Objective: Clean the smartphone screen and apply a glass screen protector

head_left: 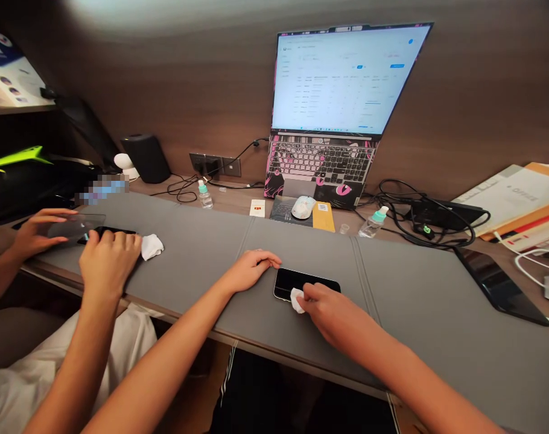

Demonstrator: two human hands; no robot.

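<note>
A black phone (307, 282) lies flat on the grey desk mat (202, 253) in front of me. My left hand (251, 268) rests with curled fingers against the phone's left end, steadying it. My right hand (324, 304) pinches a small white wipe (297, 299) and presses it on the phone's near left corner.
To my left, another person's two hands (107, 256) work on a second dark phone (107, 232) with a clear film and a white wipe (151, 246) beside it. An open laptop (329, 120), small bottles (204, 196), cables (419, 217), a dark tablet (501, 283) and papers lie behind and right.
</note>
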